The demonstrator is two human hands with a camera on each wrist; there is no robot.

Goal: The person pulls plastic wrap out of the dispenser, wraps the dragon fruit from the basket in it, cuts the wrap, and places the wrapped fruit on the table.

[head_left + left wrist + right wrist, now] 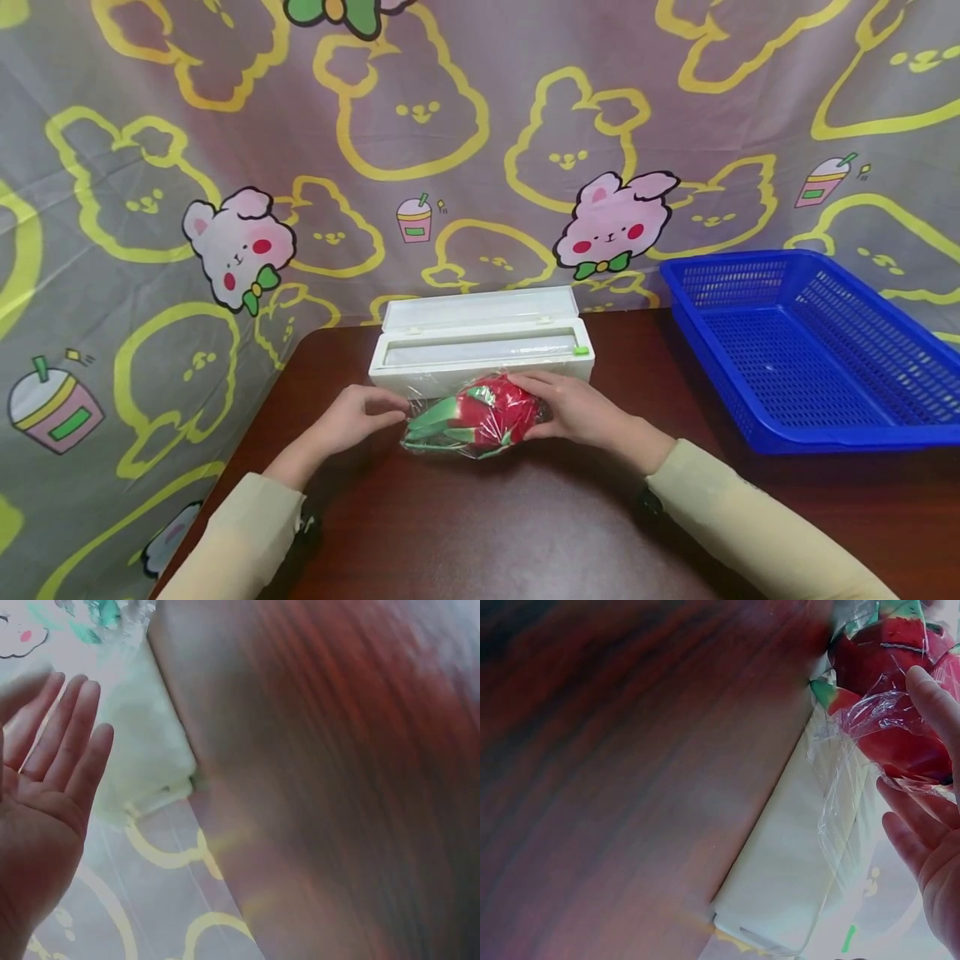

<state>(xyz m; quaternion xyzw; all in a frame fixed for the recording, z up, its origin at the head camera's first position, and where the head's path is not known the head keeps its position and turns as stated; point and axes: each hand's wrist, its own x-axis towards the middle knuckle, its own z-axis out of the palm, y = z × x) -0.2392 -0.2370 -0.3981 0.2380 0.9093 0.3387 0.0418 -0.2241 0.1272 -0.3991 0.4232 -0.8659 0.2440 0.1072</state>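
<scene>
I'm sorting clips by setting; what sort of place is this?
Probably an indoor tabletop wrapping corner: a dark reddish-brown wood-grained table before a grey rabbit-patterned fabric backdrop, with a rounded red-and-green object in clear plastic film.

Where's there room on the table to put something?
There's bare table between the sleeves, nearer than the wrapped bundle, and a strip between the white box and blue basket. It's crowded around the bundle: left hand, right hand and box sit close.
</scene>
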